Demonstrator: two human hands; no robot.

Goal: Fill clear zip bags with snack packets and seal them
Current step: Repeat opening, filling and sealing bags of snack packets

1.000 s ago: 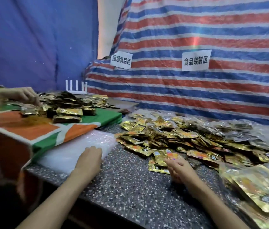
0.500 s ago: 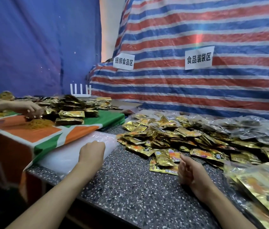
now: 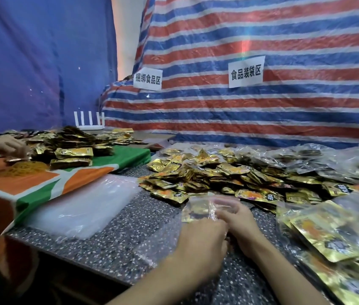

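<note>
My left hand (image 3: pixel 200 241) and my right hand (image 3: pixel 239 221) meet at the front of the speckled counter (image 3: pixel 112 245). Both hold a clear zip bag (image 3: pixel 198 208), whose lower part trails over the counter under my left wrist. Gold shows through the bag's upper end, but I cannot tell whether those packets are inside it or lying beneath it. Both hands are motion-blurred. Just behind them spreads a big heap of loose gold snack packets (image 3: pixel 218 177).
A stack of empty clear bags (image 3: pixel 81 208) lies to the left. Filled clear bags (image 3: pixel 328 238) pile up at the right. On the orange-green cloth (image 3: pixel 42 186), another person's hand (image 3: pixel 9 146) works beside yellow rubber bands (image 3: pixel 24 168) and more packets (image 3: pixel 73 153). A striped tarp (image 3: pixel 262 119) hangs behind.
My left hand left the stack of empty bags and came right with a clear bag. My right hand pulled back from the packet heap and joined it on the bag.
</note>
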